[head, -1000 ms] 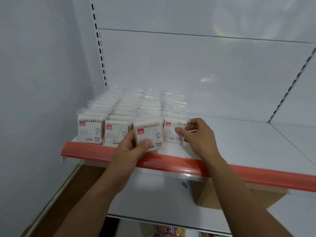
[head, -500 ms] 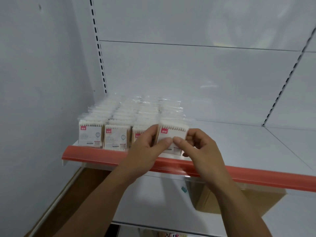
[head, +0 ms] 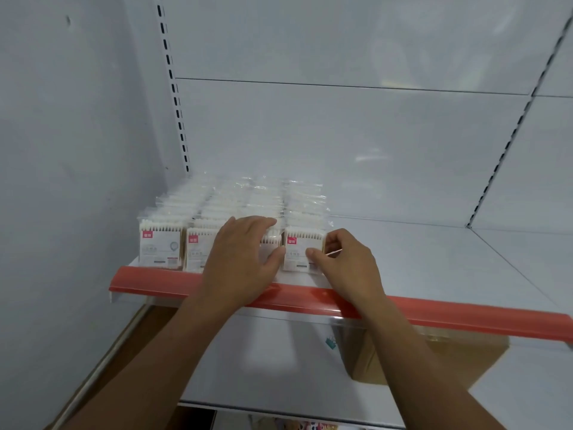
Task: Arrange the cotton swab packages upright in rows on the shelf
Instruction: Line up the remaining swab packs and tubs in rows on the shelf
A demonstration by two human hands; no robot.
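Shelf (head: 418, 268) – white metal, with a red strip (head: 465, 318) along its front edge. White back panel (head: 341, 144) behind, set between two slotted uprights (head: 175, 97). Pale wall (head: 62, 150) closes the left end.

Lower shelf (head: 279, 367) – white, carrying a brown cardboard box (head: 434, 358) under the red strip.

Cotton swab packages (head: 248, 200) – clear wrappers, standing upright in four rows running from the front edge back to the panel, at the shelf's left end. Each front face has a small pink-red tag at its top left corner. The print is too small to read.

Left hand (head: 240, 259) – fingers straight and pressed together, laid flat over the front of the third row and hiding most of it, thumb held out to the side.

Right hand (head: 347, 268) – thumb and curled fingers pinching the right edge of the fourth row's front package (head: 302, 249).
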